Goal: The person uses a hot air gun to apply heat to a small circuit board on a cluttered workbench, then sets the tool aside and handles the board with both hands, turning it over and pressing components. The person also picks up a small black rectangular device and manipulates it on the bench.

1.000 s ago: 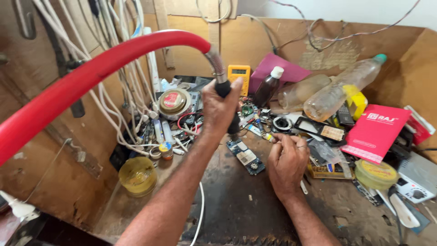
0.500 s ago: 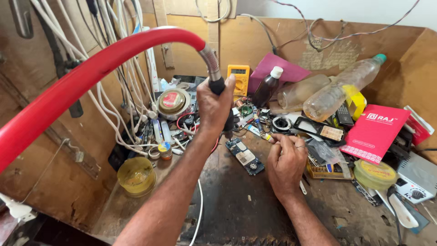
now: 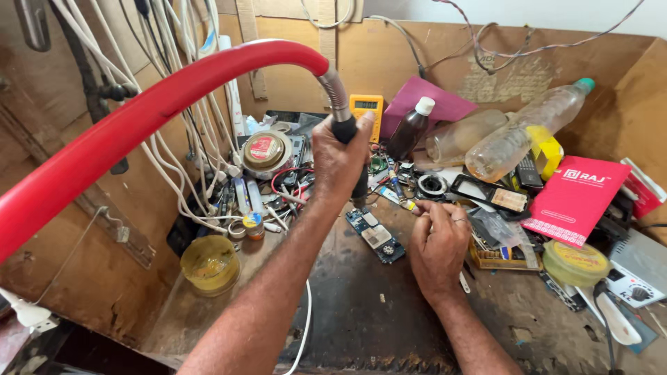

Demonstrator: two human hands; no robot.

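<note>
The red hose (image 3: 139,125) runs off the left edge, its far end unseen; the left hand (image 3: 338,163) covers most of the black handle (image 3: 345,132), and the nozzle tip below the palm is hidden, so whether it touches the circuit board (image 3: 376,235) cannot be told; the right hand (image 3: 438,243) curls over something too small to name, its fingertips hiding it; both forearms leave the bottom edge; the white cables (image 3: 194,139) are cut off at the top; the grey unit (image 3: 643,267) is cut by the right edge; the parts behind the left hand blur into clutter.
</note>
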